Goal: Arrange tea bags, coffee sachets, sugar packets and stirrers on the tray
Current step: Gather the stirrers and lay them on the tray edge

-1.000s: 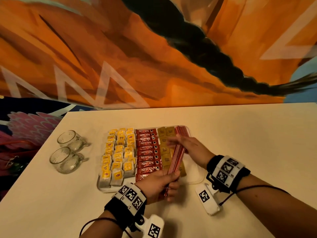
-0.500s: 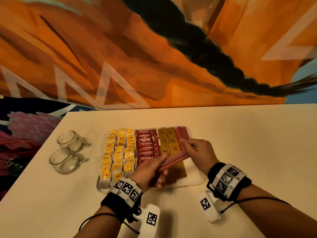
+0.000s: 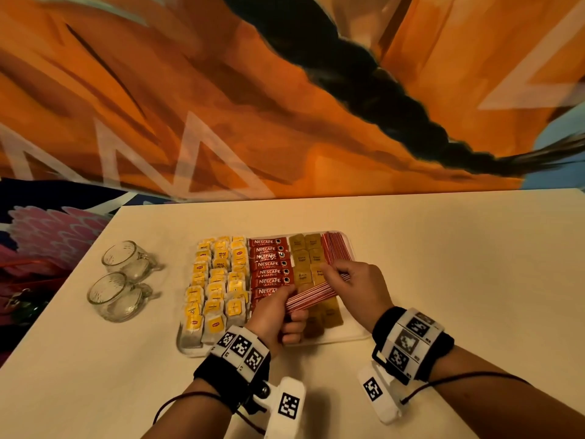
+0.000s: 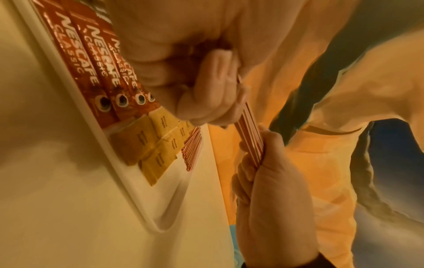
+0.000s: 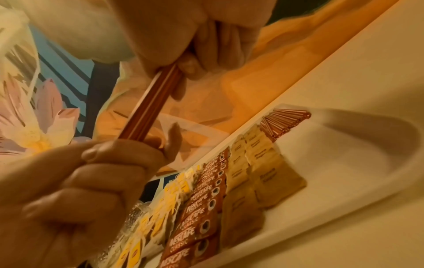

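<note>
A white tray [image 3: 354, 335] holds rows of yellow tea bags [image 3: 218, 280], red coffee sachets [image 3: 269, 264], brown sugar packets [image 3: 305, 251] and a pile of red-and-white stirrers [image 3: 337, 248] along its far right side. Above the tray's near half, both hands hold a second stirrer bundle [image 3: 313, 296] lying crosswise. My left hand [image 3: 289, 304] grips its left end, my right hand [image 3: 335, 274] pinches its right end. In the left wrist view the bundle [image 4: 250, 137] runs between both hands, above the sugar packets [image 4: 156, 145]. The right wrist view shows the bundle [image 5: 151, 108] lifted off the tray [image 5: 344, 208].
Two empty glass cups [image 3: 126, 258] [image 3: 110, 296] stand on the table left of the tray. The pale table [image 3: 443, 280] stretches right of the tray and ends at a painted orange wall behind. The table's left edge slants close to the cups.
The held bundle has swung from lengthwise along the tray's right side to crosswise over its near half. My left hand moved forward over the sachets, and my right hand drew back toward me.
</note>
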The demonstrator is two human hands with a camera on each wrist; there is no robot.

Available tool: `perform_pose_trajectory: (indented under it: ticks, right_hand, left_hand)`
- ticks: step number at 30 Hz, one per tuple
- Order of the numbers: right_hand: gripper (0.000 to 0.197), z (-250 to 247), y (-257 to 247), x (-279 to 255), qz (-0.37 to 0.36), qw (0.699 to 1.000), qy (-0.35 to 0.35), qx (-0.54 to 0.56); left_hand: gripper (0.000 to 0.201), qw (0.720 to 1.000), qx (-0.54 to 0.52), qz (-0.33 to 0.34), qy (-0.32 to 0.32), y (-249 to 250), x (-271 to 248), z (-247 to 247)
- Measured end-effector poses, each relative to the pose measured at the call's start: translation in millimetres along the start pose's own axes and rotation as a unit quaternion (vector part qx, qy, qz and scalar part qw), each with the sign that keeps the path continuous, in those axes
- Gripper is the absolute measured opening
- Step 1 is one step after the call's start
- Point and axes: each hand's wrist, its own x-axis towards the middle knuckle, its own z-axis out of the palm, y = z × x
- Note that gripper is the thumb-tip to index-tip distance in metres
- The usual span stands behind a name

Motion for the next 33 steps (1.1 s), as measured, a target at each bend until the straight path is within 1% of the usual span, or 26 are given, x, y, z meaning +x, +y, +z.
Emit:
perform_pose_trajectory:
  ticks: [3,5,6,7,8,10,11,13,14,15,16,18,19,20,22,26,27,30,32,33]
  right_hand:
    - [0.051,-4,3,1,0.001,1.0,-0.017,-0.017]
    - [0.049,-8,2,4,0.002,0.999,-0.033,-0.035]
    - [0.048,-11,3,7,0.003,0.998,-0.04,-0.042]
    - [0.048,-13,4,9,0.003,0.998,-0.045,-0.048]
    - [0.048,-15,5,10,0.001,0.997,-0.048,-0.053]
    - [0.048,-16,7,12,0.002,0.996,-0.059,-0.071]
    - [0.048,-15,7,12,0.004,0.994,-0.072,-0.086]
    - [0.045,-13,4,11,0.001,0.989,-0.108,-0.1]
    - [0.043,-11,3,10,-0.003,0.987,-0.123,-0.1]
    - [0.042,-11,2,10,-0.003,0.986,-0.136,-0.094]
    - [0.042,-12,1,10,0.013,0.987,-0.147,-0.067]
    - [0.04,-18,-2,13,0.083,0.984,-0.151,0.047]
    - [0.04,-22,-4,15,0.119,0.976,-0.148,0.103]
    - [0.041,-25,-5,18,0.145,0.967,-0.146,0.148]
    - [0.044,-28,-7,22,0.166,0.954,-0.154,0.196]
    - [0.044,-17,-9,14,0.151,0.935,-0.247,0.204]
    - [0.044,-15,-8,12,0.145,0.933,-0.26,0.202]
    - [0.042,-14,-8,12,0.157,0.931,-0.246,0.22]
    - [0.041,-14,-10,12,0.151,0.93,-0.261,0.21]
    - [0.044,-14,-10,12,0.142,0.933,-0.268,0.193]
  left_hand:
    - [0.029,0.998,0.049,-0.015,-0.026,-2,-1,1]
    - [0.028,0.994,0.101,-0.004,-0.043,-1,-3,2]
    - [0.032,0.987,0.151,0.012,-0.046,1,-4,1]
    - [0.038,0.973,0.224,0.035,-0.047,3,-5,0]
    - [0.044,0.949,0.305,0.06,-0.048,6,-7,0]
    - [0.044,0.895,0.429,0.095,-0.072,9,-10,2]
    - [0.039,0.874,0.464,0.106,-0.094,9,-10,4]
    - [0.026,0.843,0.509,0.125,-0.124,3,-8,7]
    - [0.024,0.832,0.523,0.135,-0.126,-2,-4,7]
    - [0.025,0.83,0.525,0.141,-0.124,-6,-1,7]
    - [0.025,0.841,0.509,0.137,-0.12,-10,1,5]
    - [0.024,0.879,0.449,0.114,-0.113,-15,2,2]
    - [0.024,0.894,0.422,0.103,-0.113,-17,1,1]
    - [0.023,0.905,0.399,0.095,-0.113,-18,0,0]
    - [0.022,0.915,0.375,0.085,-0.123,-18,-2,1]
    - [0.025,0.911,0.38,0.081,-0.138,-18,-6,6]
    - [0.024,0.911,0.38,0.081,-0.141,-18,-7,7]
    - [0.021,0.919,0.362,0.075,-0.137,-18,-11,9]
    - [0.021,0.931,0.336,0.062,-0.132,-18,-12,10]
    - [0.021,0.939,0.317,0.054,-0.126,-18,-11,10]
